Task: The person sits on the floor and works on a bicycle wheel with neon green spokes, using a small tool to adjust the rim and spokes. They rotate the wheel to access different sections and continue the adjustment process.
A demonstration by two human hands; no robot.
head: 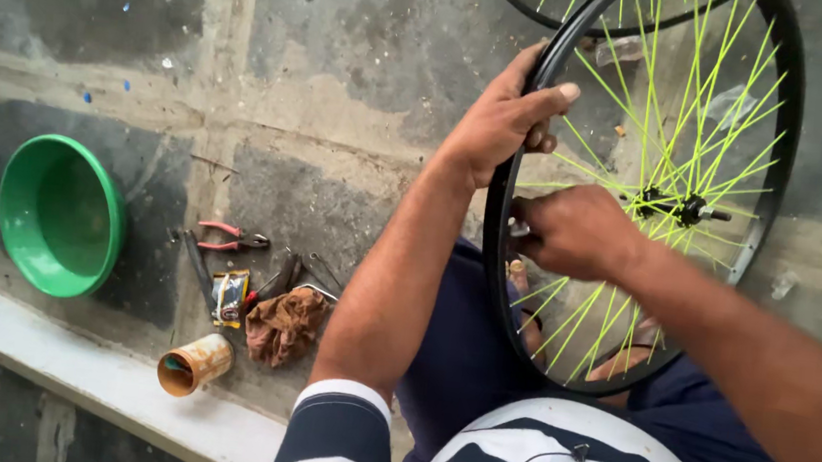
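Observation:
A black bicycle wheel rim (785, 126) with bright yellow-green spokes (714, 110) stands upright between my knees. My left hand (502, 119) grips the rim's upper left edge, thumb over the outside. My right hand (572, 231) reaches through the spokes and pinches a small metal tool against the rim's inner left side. The hub (670, 206) sits just right of that hand.
On the stone floor to my left lie red-handled pliers (229, 238), several dark hand tools (198, 271), a small packet (229, 296), a brown rag (284, 323) and a rusty tin can (194, 364). A green plastic bowl (59, 215) stands further left. A second wheel (553, 4) is behind.

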